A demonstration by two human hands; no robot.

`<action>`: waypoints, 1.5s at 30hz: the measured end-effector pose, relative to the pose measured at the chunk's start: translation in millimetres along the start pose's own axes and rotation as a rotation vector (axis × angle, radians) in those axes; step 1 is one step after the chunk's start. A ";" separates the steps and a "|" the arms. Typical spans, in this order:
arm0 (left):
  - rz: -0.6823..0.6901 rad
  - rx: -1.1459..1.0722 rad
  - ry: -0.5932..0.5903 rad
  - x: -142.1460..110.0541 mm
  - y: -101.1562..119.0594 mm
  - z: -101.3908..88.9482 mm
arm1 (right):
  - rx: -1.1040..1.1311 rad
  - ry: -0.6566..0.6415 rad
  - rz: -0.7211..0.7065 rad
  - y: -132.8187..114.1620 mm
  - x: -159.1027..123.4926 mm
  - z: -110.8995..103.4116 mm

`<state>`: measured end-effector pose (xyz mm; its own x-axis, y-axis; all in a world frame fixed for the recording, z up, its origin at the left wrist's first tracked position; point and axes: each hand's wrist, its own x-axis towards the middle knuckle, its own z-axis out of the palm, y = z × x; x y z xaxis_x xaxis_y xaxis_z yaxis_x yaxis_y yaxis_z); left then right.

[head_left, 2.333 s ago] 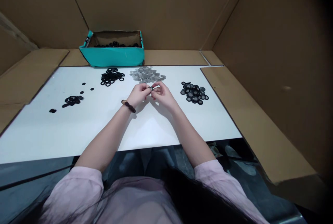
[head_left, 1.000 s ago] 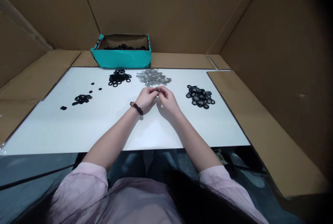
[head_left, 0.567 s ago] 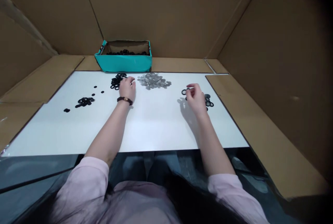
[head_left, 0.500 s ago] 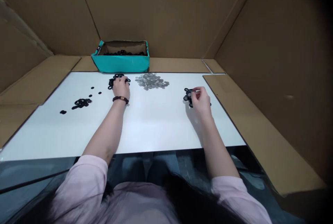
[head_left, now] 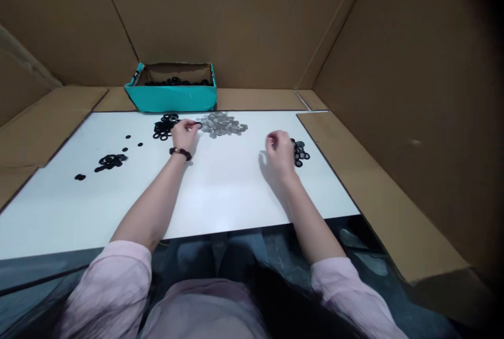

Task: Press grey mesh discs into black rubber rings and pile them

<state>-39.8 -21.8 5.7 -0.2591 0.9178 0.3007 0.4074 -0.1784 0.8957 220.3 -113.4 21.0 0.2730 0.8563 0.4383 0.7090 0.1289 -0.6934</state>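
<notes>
My left hand [head_left: 184,135] is closed in a pinch on a black ring [head_left: 199,125], held at the fingertips. It is between a heap of black rings [head_left: 162,128] on its left and a pile of flat grey discs [head_left: 224,125] on its right. My right hand [head_left: 281,151] is over the white tabletop with its fingers loosely bent and the thumb apart; I see nothing between them. Just right of that hand lies a cluster of black rings with grey centres [head_left: 301,154], partly hidden by it.
A turquoise box [head_left: 173,98] holding more black rings stands at the back edge. On the left lie a small black pile [head_left: 112,161] and several scattered black pieces [head_left: 80,177]. Cardboard walls [head_left: 236,24] enclose the white table [head_left: 228,187].
My right hand has moved left, off the cluster of ringed discs. My left hand has come out of the black heap with a ring. The view has shifted slightly.
</notes>
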 end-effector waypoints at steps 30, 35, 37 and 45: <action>0.221 0.743 -0.189 -6.6 19.4 54.3 | 0.649 -0.274 0.413 -33.1 3.6 86.2; 0.247 0.679 -0.186 -6.3 17.0 52.6 | 0.681 -0.280 0.454 -33.7 4.0 86.3; 0.247 0.630 -0.157 -5.1 15.0 51.1 | 0.685 -0.283 0.464 -33.5 4.7 86.9; 0.049 0.252 -0.067 -17.0 16.6 36.0 | 0.751 -0.327 0.515 -34.2 6.3 85.9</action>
<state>2.9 -27.6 3.6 -0.1783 0.9332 0.3121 0.6257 -0.1372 0.7679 141.9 -69.4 -1.6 0.1591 0.9795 -0.1237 -0.0786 -0.1124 -0.9906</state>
